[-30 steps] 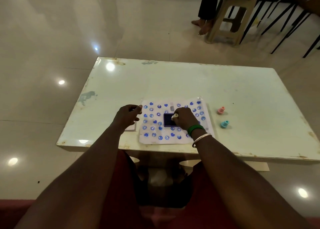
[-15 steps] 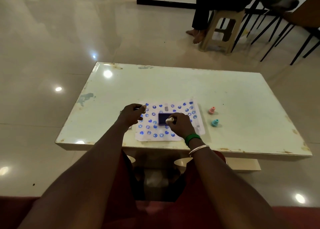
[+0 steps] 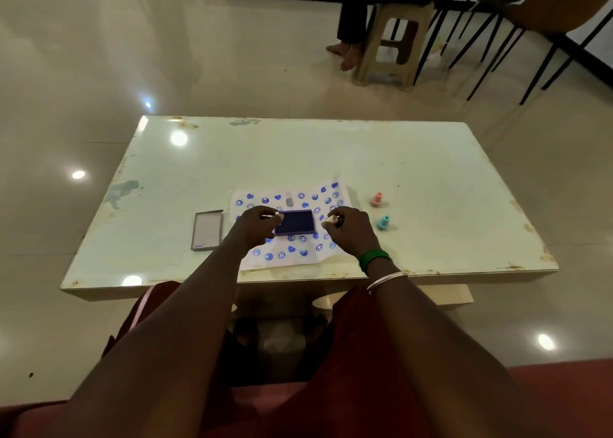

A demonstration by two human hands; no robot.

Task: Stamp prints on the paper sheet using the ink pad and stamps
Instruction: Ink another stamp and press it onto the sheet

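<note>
A white paper sheet (image 3: 326, 194) covered with several blue heart and smiley prints lies near the table's front edge. A dark blue ink pad (image 3: 295, 222) rests on the middle of the sheet. My right hand (image 3: 351, 230) holds a pale cream stamp (image 3: 330, 219) just right of the pad, above the paper. My left hand (image 3: 257, 227) touches the pad's left edge with its fingertips closed around something small and pale; what it is I cannot make out. A pink stamp (image 3: 376, 199) and a teal stamp (image 3: 383, 222) stand upright to the right of the sheet.
The ink pad's lid (image 3: 207, 229) lies flat left of the sheet. The pale table (image 3: 414, 159) has worn, rusty edges. Beyond it a person sits on a plastic stool (image 3: 394, 44), with black chair legs to the far right. My red-clothed lap is under the table's front edge.
My right hand lifted the cream stamp off the ink pad and moved it right. My left hand shifted right to the pad's left edge, uncovering the lid.
</note>
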